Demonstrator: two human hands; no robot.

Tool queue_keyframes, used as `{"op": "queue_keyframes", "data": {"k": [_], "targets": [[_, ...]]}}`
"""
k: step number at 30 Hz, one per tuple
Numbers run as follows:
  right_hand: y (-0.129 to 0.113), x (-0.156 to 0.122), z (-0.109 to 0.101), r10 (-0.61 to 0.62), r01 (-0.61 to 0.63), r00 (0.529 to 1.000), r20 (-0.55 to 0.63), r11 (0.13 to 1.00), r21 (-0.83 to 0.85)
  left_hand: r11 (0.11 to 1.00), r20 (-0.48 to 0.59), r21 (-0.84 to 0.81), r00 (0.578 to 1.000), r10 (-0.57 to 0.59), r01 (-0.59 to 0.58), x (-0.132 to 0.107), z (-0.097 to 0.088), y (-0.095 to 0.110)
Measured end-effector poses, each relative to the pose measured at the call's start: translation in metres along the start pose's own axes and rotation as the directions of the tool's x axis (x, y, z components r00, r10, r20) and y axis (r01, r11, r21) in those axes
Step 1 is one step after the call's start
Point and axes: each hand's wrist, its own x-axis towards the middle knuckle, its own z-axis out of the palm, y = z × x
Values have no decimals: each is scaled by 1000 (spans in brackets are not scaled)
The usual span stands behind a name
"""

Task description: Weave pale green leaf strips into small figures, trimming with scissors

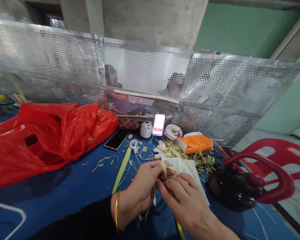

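Observation:
My left hand (140,190), with a gold bangle on the wrist and a black sleeve, is closed on a thin pale yellow-green leaf strip (164,168). My right hand (185,200) meets it from the right, fingers pinched on the same strip. Loose ends of the strip hang down between the two hands. Both hands hover just above the blue table (72,190), in front of a white sheet of paper (182,166).
A big red plastic bag (45,136) lies at the left. A phone (117,139), a long green leaf strip (122,170), a pile of leaf scraps (190,155), an orange tissue pack (195,143), tape rolls and a dark kettle with red handle (240,186) are around. A perforated metal screen (150,76) stands behind, people beyond it.

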Motion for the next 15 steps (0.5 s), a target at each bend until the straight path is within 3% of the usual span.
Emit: {"op": "queue_keyframes", "data": {"k": [7,15], "targets": [[-6,-1,9,-60,72,983,173,995,-65,1000,-29,-19,1000,-10,10,-1,2,-8],[-2,-5,11,-63,82,974,216,993,-83,1000,12,-9,1000,13,-13,1,0,-9]]}}
